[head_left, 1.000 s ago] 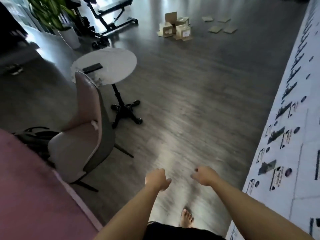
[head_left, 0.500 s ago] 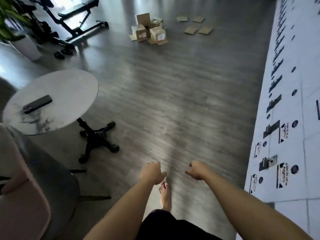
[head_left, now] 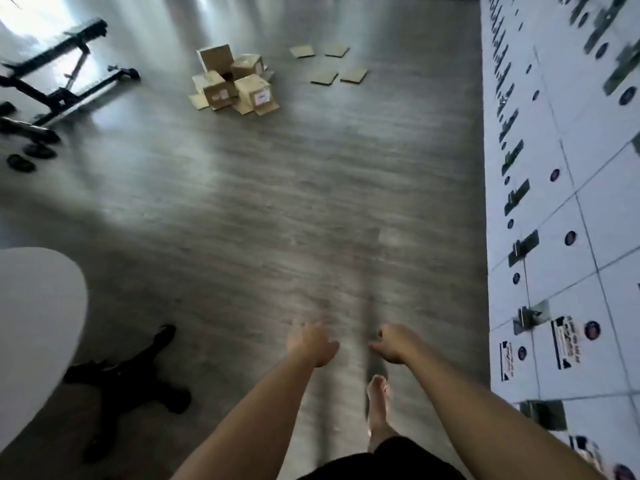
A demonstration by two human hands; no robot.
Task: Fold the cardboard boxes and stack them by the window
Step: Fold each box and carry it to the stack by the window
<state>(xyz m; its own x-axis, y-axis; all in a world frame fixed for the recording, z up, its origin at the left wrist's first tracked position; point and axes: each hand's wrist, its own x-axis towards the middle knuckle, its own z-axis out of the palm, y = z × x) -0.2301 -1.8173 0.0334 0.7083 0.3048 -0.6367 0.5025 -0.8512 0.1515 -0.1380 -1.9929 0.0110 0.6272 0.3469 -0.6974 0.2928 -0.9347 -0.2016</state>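
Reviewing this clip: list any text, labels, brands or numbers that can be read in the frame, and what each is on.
No text can be read.
White label on the front cardboard box: print too small and blurred.
Pale label on the box beside it: unreadable.
Black-and-white stickers on the white locker wall: lettering blurred, illegible.
Round dark stickers on the locker doors: no characters can be made out.

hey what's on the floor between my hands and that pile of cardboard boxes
Nothing: in the head view only bare grey floor lies between the left hand, the right hand and the cardboard boxes.
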